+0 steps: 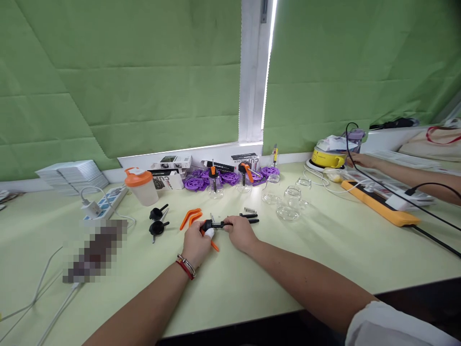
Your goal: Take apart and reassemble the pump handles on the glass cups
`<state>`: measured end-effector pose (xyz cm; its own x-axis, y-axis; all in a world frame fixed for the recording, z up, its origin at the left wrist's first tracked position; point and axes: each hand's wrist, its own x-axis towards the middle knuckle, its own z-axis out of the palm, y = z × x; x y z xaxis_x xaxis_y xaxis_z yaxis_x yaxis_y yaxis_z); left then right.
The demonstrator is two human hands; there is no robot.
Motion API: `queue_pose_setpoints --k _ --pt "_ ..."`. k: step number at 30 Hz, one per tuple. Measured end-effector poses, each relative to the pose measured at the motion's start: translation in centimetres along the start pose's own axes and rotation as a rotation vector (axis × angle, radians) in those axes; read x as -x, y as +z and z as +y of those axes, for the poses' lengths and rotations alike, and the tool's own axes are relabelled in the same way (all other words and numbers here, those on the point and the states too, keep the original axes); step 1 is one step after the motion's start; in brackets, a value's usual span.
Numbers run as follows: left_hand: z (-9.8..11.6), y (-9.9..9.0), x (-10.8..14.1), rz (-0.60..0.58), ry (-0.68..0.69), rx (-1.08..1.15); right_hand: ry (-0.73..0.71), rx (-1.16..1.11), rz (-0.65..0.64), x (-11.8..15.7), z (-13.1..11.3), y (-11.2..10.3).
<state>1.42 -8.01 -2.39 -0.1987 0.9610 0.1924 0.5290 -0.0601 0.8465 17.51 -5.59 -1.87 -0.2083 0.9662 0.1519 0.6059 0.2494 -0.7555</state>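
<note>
**Two hands on a small black tool**

Left hand (196, 242) and right hand (240, 232) close together on the pale green worktop (252, 283). Between them, a small black tool (216, 224) with metal bits, low over the worktop, near the middle. Left grip closed around the tool's left end, with an orange piece (214, 245) poking out under the fingers. Right grip pinched narrow on the tool's right end. Red and silver bands on the left wrist.

Just left of the hands: two orange handles (190, 217). Further left: two black caps (157, 220) with stems. Just right of the tool: a black rod (249, 218) and a little spring (249, 210).

Behind, near the wall: a cup (141, 186) with an orange lid, small boxes (172, 172), purple wheels (230, 178). To the right: clear glass jars (291, 199), well apart from the hands.

Far right: another person's hand (356, 159) by a yellow pot (328, 156), and a long yellow power strip (382, 202). Far left: a white power strip (104, 202) and a stack of white sheets (74, 174).
</note>
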Motion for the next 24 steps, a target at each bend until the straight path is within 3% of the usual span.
queue_pose_setpoints --k 10,15,24 --pt "-0.11 0.42 -0.06 0.028 -0.02 0.051 0.055 -0.02 -0.009 -0.16 -0.5 -0.24" --pt "-0.13 0.35 -0.17 -0.025 -0.067 0.165 0.009 -0.086 -0.011 -0.17 -0.06 0.06" --pt "0.23 0.45 -0.1 0.024 -0.056 0.079 0.005 -0.036 -0.003 -0.32 0.03 0.35"
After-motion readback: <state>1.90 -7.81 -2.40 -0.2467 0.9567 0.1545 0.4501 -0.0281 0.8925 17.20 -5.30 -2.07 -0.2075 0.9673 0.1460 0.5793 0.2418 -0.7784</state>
